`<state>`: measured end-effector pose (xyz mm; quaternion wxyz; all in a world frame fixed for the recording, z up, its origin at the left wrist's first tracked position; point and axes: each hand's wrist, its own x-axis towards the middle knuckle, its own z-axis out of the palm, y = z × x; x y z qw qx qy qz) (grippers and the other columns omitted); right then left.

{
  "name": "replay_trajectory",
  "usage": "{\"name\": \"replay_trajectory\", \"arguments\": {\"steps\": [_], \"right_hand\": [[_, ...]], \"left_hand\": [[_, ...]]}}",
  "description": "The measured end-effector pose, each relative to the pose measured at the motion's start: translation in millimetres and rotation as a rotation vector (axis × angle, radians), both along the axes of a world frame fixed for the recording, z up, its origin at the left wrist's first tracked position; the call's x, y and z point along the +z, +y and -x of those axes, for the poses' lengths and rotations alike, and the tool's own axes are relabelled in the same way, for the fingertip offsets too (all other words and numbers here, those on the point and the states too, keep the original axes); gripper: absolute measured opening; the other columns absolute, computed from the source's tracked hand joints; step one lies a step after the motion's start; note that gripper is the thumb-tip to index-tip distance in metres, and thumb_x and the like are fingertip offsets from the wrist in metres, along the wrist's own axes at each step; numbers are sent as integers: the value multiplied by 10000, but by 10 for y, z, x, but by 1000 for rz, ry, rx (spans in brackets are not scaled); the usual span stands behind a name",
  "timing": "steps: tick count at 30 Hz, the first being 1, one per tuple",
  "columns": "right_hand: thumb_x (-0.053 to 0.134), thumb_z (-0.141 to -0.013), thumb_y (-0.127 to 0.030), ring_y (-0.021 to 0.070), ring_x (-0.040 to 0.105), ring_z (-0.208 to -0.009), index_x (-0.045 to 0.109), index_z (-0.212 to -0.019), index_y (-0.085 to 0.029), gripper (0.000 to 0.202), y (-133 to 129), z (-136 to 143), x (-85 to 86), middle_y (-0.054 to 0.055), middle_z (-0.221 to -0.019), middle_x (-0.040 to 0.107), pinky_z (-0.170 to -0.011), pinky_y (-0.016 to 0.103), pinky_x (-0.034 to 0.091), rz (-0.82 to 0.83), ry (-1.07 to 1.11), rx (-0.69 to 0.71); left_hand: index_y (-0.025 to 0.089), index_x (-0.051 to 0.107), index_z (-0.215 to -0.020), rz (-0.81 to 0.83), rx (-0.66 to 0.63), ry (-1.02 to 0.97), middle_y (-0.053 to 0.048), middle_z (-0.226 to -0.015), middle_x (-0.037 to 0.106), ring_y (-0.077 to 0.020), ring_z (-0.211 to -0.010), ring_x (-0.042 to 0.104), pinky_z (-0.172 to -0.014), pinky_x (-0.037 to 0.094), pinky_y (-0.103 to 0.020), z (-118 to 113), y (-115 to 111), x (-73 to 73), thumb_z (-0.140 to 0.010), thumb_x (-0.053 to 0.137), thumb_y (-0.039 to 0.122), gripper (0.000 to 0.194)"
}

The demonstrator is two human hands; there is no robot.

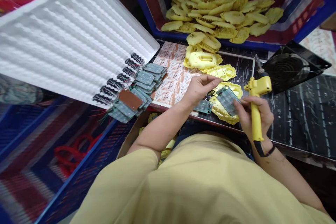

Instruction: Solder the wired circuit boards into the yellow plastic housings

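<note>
My right hand [257, 113] holds a yellow soldering gun [256, 112] with its tip pointing away from me, and its thumb and fingers also grip the edge of a green circuit board [228, 100]. That board is tilted above an open yellow plastic shell [222, 112]. To the left of the board, my left hand [201, 89] is closed, thumb and forefinger pinched on something too small to make out. Below it lies another circuit board [204, 106] at the table edge. More yellow shells [203, 60] lie just beyond my hands.
A white foam tray [65, 35] slants at the left, with stacked circuit boards [145, 77] and black wired parts at its edge. A blue crate [288, 42] of yellow shells stands behind. A black fan [285, 66] is at the right. Blue baskets [86, 168] with red rings sit lower left.
</note>
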<state>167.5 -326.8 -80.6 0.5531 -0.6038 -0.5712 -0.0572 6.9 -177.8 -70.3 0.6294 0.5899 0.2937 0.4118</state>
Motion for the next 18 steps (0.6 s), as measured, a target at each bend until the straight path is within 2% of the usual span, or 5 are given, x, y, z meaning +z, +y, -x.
{"name": "replay_trajectory", "arguments": {"steps": [5, 7, 10, 13, 18], "right_hand": [[737, -1026, -534, 241, 815, -916, 721, -1122, -263, 288, 8, -313, 90, 57, -1056, 824, -847, 385, 695, 126, -139, 125], [742, -1023, -526, 287, 805, -1116, 697, -1232, -260, 342, 98, -518, 115, 95, -1239, 814, -991, 467, 683, 243, -180, 189], [796, -958, -559, 321, 772, -1215, 694, -1230, -270, 410, 310, -756, 81, 91, -1302, 799, -1103, 560, 630, 355, -212, 260], [848, -899, -533, 313, 771, -1165, 705, -1224, -287, 432, 478, -847, -18, 77, -1269, 805, -1058, 524, 631, 462, -225, 331], [846, -928, -516, 312, 781, -1101, 685, -1284, -264, 465, 355, -839, -146, 94, -1222, 811, -973, 473, 635, 492, -307, 307]], "left_hand": [[213, 766, -860, 112, -167, -21, -23, -887, 828, -185, -907, 816, -883, 658, -340, 127, 136, 277, -777, 963, 603, 445], [198, 760, -865, 37, -229, 103, -24, -839, 801, -175, -831, 794, -813, 652, -330, 205, 277, 425, -838, 938, 526, 375], [175, 791, -847, -170, -325, 330, -35, -801, 783, -171, -780, 747, -789, 620, -331, 222, 495, 575, -860, 907, 355, 214], [174, 829, -854, -391, -412, 562, -34, -793, 789, -177, -772, 716, -806, 581, -343, 88, 592, 560, -835, 834, 193, 28], [199, 862, -915, -593, -416, 808, -49, -910, 841, -203, -860, 750, -867, 562, -349, -215, 458, 349, -845, 721, 93, 189]]}}
